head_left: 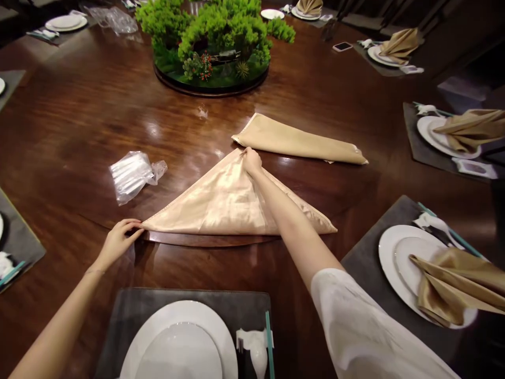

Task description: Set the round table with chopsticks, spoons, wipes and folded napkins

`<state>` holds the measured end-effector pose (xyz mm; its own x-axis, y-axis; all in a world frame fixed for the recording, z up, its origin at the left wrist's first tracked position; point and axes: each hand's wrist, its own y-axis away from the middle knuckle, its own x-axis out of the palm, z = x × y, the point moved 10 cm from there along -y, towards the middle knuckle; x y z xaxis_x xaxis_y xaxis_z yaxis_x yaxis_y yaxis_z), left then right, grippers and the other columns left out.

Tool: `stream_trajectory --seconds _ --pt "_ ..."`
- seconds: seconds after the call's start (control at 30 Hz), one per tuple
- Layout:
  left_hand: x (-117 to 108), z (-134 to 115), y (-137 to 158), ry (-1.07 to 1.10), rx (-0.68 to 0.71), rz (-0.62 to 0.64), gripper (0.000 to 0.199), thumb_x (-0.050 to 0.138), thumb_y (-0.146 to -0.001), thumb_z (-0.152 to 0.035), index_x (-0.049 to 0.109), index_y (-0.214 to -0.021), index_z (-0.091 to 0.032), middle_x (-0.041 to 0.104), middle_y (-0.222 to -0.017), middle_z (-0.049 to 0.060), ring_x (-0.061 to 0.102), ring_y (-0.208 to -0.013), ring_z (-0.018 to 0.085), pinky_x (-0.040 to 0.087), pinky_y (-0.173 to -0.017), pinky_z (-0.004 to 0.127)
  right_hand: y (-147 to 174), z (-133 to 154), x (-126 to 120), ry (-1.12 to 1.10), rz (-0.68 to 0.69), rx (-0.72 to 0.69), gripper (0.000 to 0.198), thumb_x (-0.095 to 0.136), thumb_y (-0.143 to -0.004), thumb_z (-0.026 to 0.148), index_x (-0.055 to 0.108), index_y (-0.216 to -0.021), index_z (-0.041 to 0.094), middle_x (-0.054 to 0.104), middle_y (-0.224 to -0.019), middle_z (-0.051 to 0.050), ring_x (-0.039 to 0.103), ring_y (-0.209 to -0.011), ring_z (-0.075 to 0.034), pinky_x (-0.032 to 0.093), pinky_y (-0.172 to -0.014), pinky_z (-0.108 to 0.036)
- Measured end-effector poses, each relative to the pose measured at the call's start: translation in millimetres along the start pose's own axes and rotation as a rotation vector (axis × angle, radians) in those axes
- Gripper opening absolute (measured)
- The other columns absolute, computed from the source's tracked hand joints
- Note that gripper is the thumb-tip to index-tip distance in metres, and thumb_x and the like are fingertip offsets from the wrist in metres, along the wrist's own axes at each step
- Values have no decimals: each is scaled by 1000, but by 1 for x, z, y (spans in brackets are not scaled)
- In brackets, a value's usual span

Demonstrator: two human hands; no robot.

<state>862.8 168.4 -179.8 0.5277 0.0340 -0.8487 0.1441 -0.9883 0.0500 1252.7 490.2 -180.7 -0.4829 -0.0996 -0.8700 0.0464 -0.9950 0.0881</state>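
A gold satin napkin [213,200] lies on the table, folded into a wide triangle with its long edge toward me. My left hand [121,239] pinches the napkin's left corner between thumb and fingers. At the top point of the triangle, my right hand [252,160] has its fingers closed on the cloth, and my forearm crosses over the napkin's right half. Just beyond that hand lies a stack of folded napkins [300,139], or one thickly folded cloth; I cannot tell which.
A plastic bag [136,176] lies left of the napkin. In front of me are stacked white plates [179,347] on a dark placemat [193,295], with a white spoon [259,358] and teal chopsticks [270,342]. Fan-folded napkins [453,284] stand on plates at right. A green centrepiece [213,47] stands mid-table.
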Motion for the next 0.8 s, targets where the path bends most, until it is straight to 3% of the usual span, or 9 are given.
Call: stream_trajectory --seconds 0.13,0.4,0.5,0.57,0.63,0.7,0.77,0.8 --pt "6 -1 -13 -135 17 78 37 46 -80 -52 65 -83 -20 61 -106 9 56 -101 26 41 -96 41 -9 11 11 118 -84 -77 29 28 -96 24 52 -109 17 58 -113 -10 49 -99 -22 38 -83 -32" --pt "23 -23 -30 -354 105 90 42 31 -88 -51 61 -83 -22 62 -95 7 56 -92 25 45 -88 41 -21 24 22 156 -93 -161 32 29 -99 27 47 -117 9 55 -113 -8 41 -95 -13 33 -88 -27" --pt "19 -40 -31 -420 125 5 45 31 -89 -50 62 -93 -17 61 -103 12 57 -98 27 45 -89 43 -27 25 13 144 -105 -139 35 26 -100 24 47 -119 4 55 -113 -12 41 -99 -14 33 -92 -30" --pt "19 -71 -27 -444 208 -91 47 33 -90 -47 59 -110 -13 56 -121 16 51 -114 30 42 -95 45 -19 36 7 142 -136 -158 36 29 -99 24 45 -123 3 53 -118 -16 40 -106 -18 32 -96 -36" --pt "37 -117 -18 -441 398 -108 49 36 -91 -44 51 -126 -14 43 -139 16 38 -130 31 35 -104 48 7 55 7 142 -161 -212 38 38 -96 27 43 -127 6 48 -127 -16 38 -114 -21 29 -101 -40" --pt "72 -160 -6 -437 612 -19 51 39 -91 -43 44 -135 -19 35 -146 13 28 -137 30 27 -109 51 57 80 21 132 -124 -366 43 46 -92 32 44 -130 12 43 -136 -11 36 -123 -21 26 -107 -38" --pt "102 -183 4 -442 741 68 52 41 -91 -43 41 -138 -21 34 -147 13 25 -138 31 24 -110 53 135 107 48 111 29 -736 45 51 -88 35 49 -129 17 44 -138 -7 31 -132 -21 21 -112 -32" --pt "112 -185 6 -443 766 95 52 40 -92 -42 41 -139 -20 34 -147 13 26 -138 31 24 -110 53 176 107 59 115 128 -899 43 51 -88 35 51 -129 24 47 -137 -1 29 -135 -17 19 -114 -28"
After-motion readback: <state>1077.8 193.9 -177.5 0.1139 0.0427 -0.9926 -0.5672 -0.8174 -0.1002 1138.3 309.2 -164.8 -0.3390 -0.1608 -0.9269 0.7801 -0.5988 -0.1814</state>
